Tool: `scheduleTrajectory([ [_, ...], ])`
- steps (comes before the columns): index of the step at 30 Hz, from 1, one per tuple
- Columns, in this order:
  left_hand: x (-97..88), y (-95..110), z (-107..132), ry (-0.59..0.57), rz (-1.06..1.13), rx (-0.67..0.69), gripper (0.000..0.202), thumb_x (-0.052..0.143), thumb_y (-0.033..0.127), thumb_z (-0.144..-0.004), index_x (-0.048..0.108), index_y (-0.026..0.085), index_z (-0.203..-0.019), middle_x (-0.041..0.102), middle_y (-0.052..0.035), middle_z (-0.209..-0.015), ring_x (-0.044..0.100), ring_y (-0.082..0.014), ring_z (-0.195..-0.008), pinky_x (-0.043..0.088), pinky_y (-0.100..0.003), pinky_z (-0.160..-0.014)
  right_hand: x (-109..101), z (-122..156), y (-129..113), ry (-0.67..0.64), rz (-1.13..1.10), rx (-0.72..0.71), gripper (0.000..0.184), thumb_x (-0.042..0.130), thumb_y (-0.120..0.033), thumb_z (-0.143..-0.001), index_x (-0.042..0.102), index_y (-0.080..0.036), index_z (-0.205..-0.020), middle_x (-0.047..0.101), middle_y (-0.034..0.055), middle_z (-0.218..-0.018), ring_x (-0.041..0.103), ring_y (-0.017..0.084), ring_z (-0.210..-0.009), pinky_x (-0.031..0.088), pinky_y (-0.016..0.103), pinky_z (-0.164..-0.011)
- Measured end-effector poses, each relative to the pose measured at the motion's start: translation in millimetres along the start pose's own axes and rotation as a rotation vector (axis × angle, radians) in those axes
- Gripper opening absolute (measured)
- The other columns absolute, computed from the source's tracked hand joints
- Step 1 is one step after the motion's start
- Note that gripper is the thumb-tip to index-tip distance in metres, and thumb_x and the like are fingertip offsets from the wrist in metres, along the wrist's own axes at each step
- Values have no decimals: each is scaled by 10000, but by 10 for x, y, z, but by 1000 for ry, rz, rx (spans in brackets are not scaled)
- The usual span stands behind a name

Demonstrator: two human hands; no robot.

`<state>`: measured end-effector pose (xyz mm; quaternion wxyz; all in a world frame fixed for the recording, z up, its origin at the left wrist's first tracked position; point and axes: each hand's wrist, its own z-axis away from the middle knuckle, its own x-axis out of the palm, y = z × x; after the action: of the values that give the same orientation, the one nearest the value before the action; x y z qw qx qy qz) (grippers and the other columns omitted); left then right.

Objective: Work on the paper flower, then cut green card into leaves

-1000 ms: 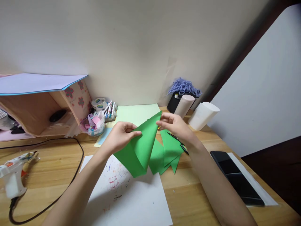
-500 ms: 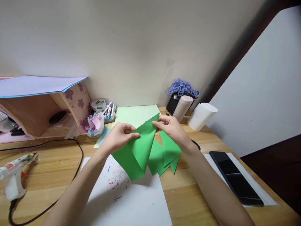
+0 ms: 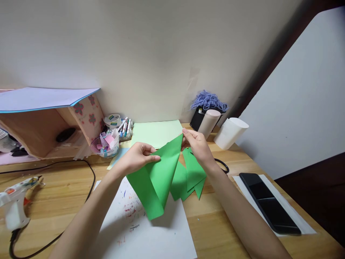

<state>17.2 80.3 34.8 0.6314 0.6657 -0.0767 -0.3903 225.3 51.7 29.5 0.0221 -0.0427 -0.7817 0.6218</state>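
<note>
Both hands hold one piece of green paper (image 3: pixel 163 171), folded over on itself, above a white sheet (image 3: pixel 145 237) marked with coloured smudges. My left hand (image 3: pixel 138 156) pinches its upper left edge, thumb on the near side and fingers behind. At the pointed upper right corner, my right hand (image 3: pixel 198 144) grips between thumb and fingers. Several cut green paper pieces (image 3: pixel 195 171) lie overlapping on the wooden table under and beside my right hand. The lower end of the held paper hangs down over the white sheet.
A glue gun (image 3: pixel 16 201) with a black cable lies at left, near an open box (image 3: pixel 88 118). Behind stand a tub of scraps (image 3: pixel 107 145), markers (image 3: pixel 125 127), pale green paper (image 3: pixel 159 133), purple yarn (image 3: pixel 207 100), a pink cylinder (image 3: pixel 208 124) and a white roll (image 3: pixel 230 133). A phone (image 3: pixel 269 203) lies right.
My right thumb has shifted up to the very corner of the green paper. The paper's lower end has dropped slightly towards me. My left hand has barely moved.
</note>
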Motion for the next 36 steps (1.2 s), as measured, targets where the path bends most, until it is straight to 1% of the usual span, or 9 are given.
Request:
scheduleTrajectory([
  [3, -17, 9, 9, 27, 8, -9, 279, 619, 366, -663, 477, 149, -560, 337, 64, -500, 277, -58, -464, 179, -203, -440, -19, 10, -22, -203, -44, 114, 342, 547, -502, -757, 594, -164, -787, 628, 7, -657, 595, 129, -577, 508, 259, -552],
  [6, -40, 11, 17, 49, 18, -21, 257, 618, 372, -665, 524, 141, -601, 391, 51, -512, 306, -62, -471, 198, -204, -445, -12, 19, -21, -366, -28, 179, 339, 638, -471, -690, 610, -146, -781, 647, 20, -712, 619, 141, -667, 518, 286, -670],
  [13, -76, -48, 0, 75, -30, -8, 279, 608, 401, -686, 533, 141, -618, 390, 50, -525, 302, -63, -473, 192, -211, -451, 114, 14, 89, -333, -1, 209, 347, 628, -472, -689, 626, -126, -716, 645, 28, -716, 614, 148, -706, 504, 304, -727],
  [19, -123, -66, 13, 23, -89, -20, 344, 603, 431, -690, 441, 163, -547, 300, 79, -463, 258, -56, -420, 155, -215, -422, 160, 22, 171, -325, 165, 151, 317, 596, -418, -725, 602, -118, -623, 573, 6, -594, 548, 106, -563, 478, 240, -576],
  [21, -100, -37, 32, 4, -109, -12, 312, 597, 420, -702, 475, 162, -575, 371, 68, -474, 326, -65, -428, 203, -207, -419, 189, 38, 201, -381, 194, 139, 301, 577, -392, -744, 595, -119, -618, 550, -2, -576, 537, 101, -543, 474, 238, -559],
  [24, 10, 23, 46, 101, -81, 122, 221, 610, 372, -706, 589, 162, -773, 601, -5, -701, 535, -119, -631, 382, -210, -544, 279, 88, 238, -450, 207, 143, 280, 560, -364, -748, 591, -120, -614, 510, -14, -554, 520, 98, -517, 477, 238, -526],
  [26, 103, 61, 42, 180, -75, 224, 217, 605, 340, -714, 620, 167, -845, 649, -39, -845, 579, -150, -770, 432, -231, -653, 358, 132, 256, -486, 182, 156, 269, 559, -358, -740, 596, -120, -621, 508, -10, -577, 509, 94, -515, 476, 228, -493],
  [30, 185, 101, 30, 302, -96, 232, 199, 568, 312, -741, 665, 142, -705, 678, -47, -728, 596, -154, -687, 450, -235, -621, 493, 211, 259, -519, 125, 169, 207, 553, -330, -736, 612, -136, -691, 526, -7, -630, 509, 97, -550, 484, 224, -500],
  [36, -21, 94, 49, 474, 33, 167, 204, 649, 336, -668, 701, 142, -708, 706, -52, -712, 630, -173, -685, 482, -244, -620, 557, 276, 211, -558, 153, 175, 320, 535, -371, -759, 493, -160, -522, 436, -39, -508, 470, 88, -506, 448, 228, -548],
])
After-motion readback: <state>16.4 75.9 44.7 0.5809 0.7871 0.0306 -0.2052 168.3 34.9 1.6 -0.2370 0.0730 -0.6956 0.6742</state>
